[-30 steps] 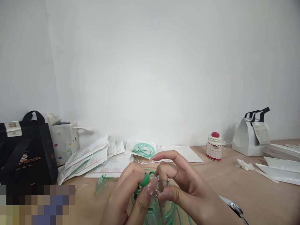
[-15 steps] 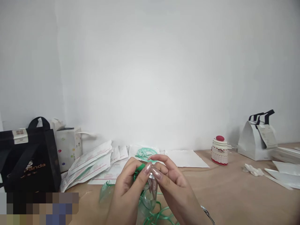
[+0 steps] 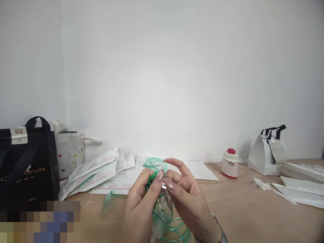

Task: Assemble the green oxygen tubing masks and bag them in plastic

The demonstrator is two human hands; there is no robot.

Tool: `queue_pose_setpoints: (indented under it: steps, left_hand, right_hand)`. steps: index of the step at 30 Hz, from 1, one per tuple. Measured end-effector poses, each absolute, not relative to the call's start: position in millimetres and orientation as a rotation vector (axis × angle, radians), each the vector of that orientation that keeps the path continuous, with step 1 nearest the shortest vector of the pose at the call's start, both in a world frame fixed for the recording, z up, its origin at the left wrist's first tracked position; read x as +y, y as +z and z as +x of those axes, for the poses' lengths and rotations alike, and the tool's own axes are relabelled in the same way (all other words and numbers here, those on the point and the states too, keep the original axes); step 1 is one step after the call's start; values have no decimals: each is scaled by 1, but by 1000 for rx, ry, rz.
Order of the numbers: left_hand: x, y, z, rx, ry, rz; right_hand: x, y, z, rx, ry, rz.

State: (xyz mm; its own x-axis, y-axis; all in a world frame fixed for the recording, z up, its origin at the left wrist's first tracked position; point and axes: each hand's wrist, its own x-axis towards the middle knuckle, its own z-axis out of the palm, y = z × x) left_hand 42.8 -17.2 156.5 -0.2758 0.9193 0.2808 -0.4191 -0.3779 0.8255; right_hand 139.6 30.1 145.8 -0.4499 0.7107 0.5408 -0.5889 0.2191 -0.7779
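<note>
My left hand [image 3: 139, 206] and my right hand [image 3: 188, 199] meet at the top of a clear oxygen mask [image 3: 165, 210], both thumbs pressed close together. Between the thumbnails shows a small shiny metal nose clip [image 3: 164, 185] on the mask. A green strap [image 3: 150, 180] runs through my left fingers. The right thumb and bent fingers pinch the mask edge, while the right index finger arches up. Green tubing [image 3: 181, 233] lies looped below the hands. The fingers hide part of the mask's upper edge.
Left of my hands lies another green-tinted mask [image 3: 108, 201]. Behind are white packets [image 3: 98, 172] and coiled green tubing [image 3: 155, 165]. A black bag [image 3: 27, 165] and spotted bag [image 3: 71, 152] stand left; a red-lidded jar [image 3: 230, 165], white bag [image 3: 263, 157] and white sheets [image 3: 301, 192] sit right.
The view has shifted slightly, so the table items appear further left. Both hands keep their hold, and more of the mask shows below the thumbs.
</note>
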Motion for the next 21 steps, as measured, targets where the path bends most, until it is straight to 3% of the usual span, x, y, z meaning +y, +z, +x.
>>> queue_pose_setpoints:
  steps: [15,21]
  left_hand:
    - [-10,150,40,766,1728,716]
    - [-9,148,42,786,1887,787]
  right_hand:
    - [33,159,150,-1522,1295,-200]
    - [34,150,144,-1515,763,-563]
